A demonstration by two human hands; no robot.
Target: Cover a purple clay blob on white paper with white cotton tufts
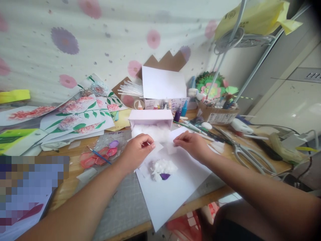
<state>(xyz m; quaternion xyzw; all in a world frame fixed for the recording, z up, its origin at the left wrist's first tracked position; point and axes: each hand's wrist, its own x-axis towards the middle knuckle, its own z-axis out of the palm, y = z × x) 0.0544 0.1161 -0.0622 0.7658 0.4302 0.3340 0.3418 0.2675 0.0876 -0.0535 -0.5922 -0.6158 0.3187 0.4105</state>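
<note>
My left hand (139, 149) is pinched closed at the near side of a white box (150, 115) filled with white fluff (147, 130); a small white piece (157, 147) shows by its fingertips. To the right, my right hand (189, 143) pinches a thin, pale, see-through piece (171, 148). Below and between both hands, a clump of white fluff (164, 166) with a purple piece (165, 176) at its near edge lies on a white paper sheet (160, 204).
Pink paint palettes (94, 160) with a brush lie left, near a screen (27, 190). Flower paintings (77, 115) stand behind. Large scissors (247, 155), brushes and a cardboard box (218, 113) of tools are right. Small bottles (177, 113) stand at the back.
</note>
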